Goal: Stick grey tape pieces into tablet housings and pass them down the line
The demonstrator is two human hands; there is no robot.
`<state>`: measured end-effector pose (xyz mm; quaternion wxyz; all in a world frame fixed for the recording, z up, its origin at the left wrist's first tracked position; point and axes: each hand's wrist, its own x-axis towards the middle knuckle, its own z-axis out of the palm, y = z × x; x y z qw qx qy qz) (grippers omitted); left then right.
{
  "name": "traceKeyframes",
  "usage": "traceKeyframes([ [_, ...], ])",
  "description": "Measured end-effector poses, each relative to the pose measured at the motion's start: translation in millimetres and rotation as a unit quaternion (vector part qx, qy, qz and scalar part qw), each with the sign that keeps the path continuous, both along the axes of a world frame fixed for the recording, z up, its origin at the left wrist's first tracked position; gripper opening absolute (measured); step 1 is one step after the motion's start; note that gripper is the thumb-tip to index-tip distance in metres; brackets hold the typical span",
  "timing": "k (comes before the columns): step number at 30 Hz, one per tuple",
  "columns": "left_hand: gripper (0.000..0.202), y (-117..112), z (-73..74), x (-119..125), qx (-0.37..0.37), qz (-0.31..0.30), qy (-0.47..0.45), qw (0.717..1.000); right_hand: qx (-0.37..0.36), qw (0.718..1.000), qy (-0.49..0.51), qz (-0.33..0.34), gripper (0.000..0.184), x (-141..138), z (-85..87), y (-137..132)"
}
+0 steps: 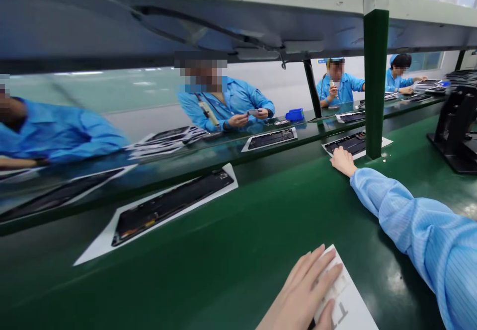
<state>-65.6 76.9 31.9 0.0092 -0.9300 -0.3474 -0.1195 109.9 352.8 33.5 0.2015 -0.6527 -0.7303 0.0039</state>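
Observation:
My right hand (343,161) is stretched far forward. Its fingers are curled at the near left edge of a white sheet (387,142). A dark, flat tablet-like device part (349,144) lies on that sheet, partly behind a green post. Close to me, my left hand (303,290) lies palm down with its fingers extended over a white printed sheet or card (356,297). What is under that sheet is mostly hidden. Left of my hands, another open device part (171,203) with orange bits inside rests on a white sheet (93,250).
The green post (374,81) holds up an overhead shelf (223,2). A black stand (452,131) is at the right. Across the green bench (186,275), several co-workers in blue sit beside stacked sheets (167,141) and a blue bin (295,115). Another device part (271,139) lies mid-bench.

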Motion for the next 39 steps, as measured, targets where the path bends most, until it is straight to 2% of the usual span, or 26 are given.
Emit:
traceKeyframes([
  [4,0.053,-4,0.5,2,-0.026,0.008,-0.010,1.000,-0.011,0.998,-0.055,0.002,0.031,-4,2.9,4],
  [8,0.048,-8,1.8,3,-0.047,0.016,-0.002,0.999,-0.022,0.995,-0.087,0.031,0.031,-11,9.5,0],
  [13,0.044,-5,-0.5,2,-0.057,0.017,0.018,0.998,-0.024,0.988,-0.106,0.105,0.030,-22,35.3,-21],
  [18,0.046,-1,2.4,3,-0.057,0.026,0.018,0.998,-0.017,0.967,-0.126,0.220,0.023,-9,77.1,-69],
  [21,0.045,-1,7.1,4,-0.062,0.026,0.010,0.998,-0.021,0.944,-0.130,0.303,0.013,23,95.5,-112],
  [23,0.044,-1,9.3,5,-0.066,0.020,0.003,0.998,-0.018,0.934,-0.117,0.338,0.013,51,100.5,-143],
  [26,0.042,-4,9.6,5,-0.069,0.014,-0.011,0.997,-0.030,0.927,-0.085,0.365,0.015,97,95.9,-189],
  [29,0.042,-10,5.3,2,-0.063,0.018,-0.026,0.998,-0.058,0.925,-0.058,0.371,0.018,138,80.9,-233],
  [31,0.043,-15,0.1,-3,-0.058,0.024,-0.032,0.998,-0.078,0.928,-0.046,0.362,0.022,163,69.5,-258],
  [33,0.044,-20,-5.8,-7,-0.054,0.028,-0.034,0.998,-0.135,0.937,-0.007,0.322,0.022,183,60.8,-278],
  [35,0.046,-24,-10.8,-9,-0.052,0.032,-0.032,0.998,-0.165,0.935,0.037,0.313,0.016,194,57.4,-289],
  [36,0.050,-26,-12.6,-8,-0.051,0.033,-0.030,0.998,-0.155,0.936,0.067,0.310,0.014,195,57.6,-291],
  [37,0.056,-28,-13.8,-6,-0.051,0.032,-0.026,0.998,-0.133,0.936,0.111,0.307,0.017,193,58.8,-291],
  [39,0.068,-31,-14.2,0,-0.054,0.031,-0.012,0.998,-0.072,0.928,0.216,0.293,0.034,175,62.6,-286],
])
